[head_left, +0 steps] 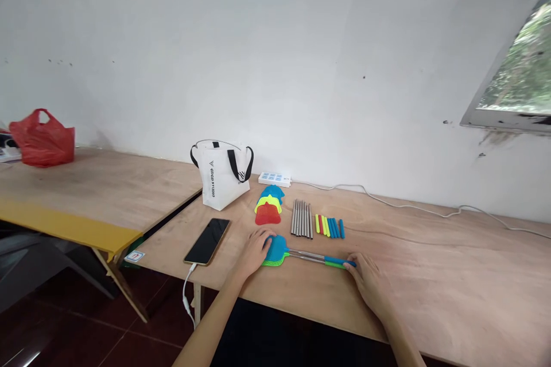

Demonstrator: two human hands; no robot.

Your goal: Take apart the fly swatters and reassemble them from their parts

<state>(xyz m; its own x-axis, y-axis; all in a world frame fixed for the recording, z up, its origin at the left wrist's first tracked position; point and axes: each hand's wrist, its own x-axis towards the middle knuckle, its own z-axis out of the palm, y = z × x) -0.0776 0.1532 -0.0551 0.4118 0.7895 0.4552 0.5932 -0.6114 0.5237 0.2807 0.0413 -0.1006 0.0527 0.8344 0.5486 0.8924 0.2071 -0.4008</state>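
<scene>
Two assembled fly swatters point(301, 255) lie stacked near the table's front edge, one with a blue head over one with a green head, joined by metal rods to blue and green handles. My left hand point(253, 250) rests on the swatter heads, fingers lying over them. My right hand point(368, 282) touches the handle ends with its fingers stretched flat. Behind them lie a pile of loose swatter heads point(268, 205) in blue, yellow and red, a row of several metal rods point(302, 218), and several coloured handles point(329, 226).
A black phone point(207, 241) with a white cable lies left of my left hand. A white tote bag point(222, 175) stands behind it, a white power strip point(274, 179) with its cord by the wall. A red plastic bag point(42, 139) sits on the neighbouring table at far left.
</scene>
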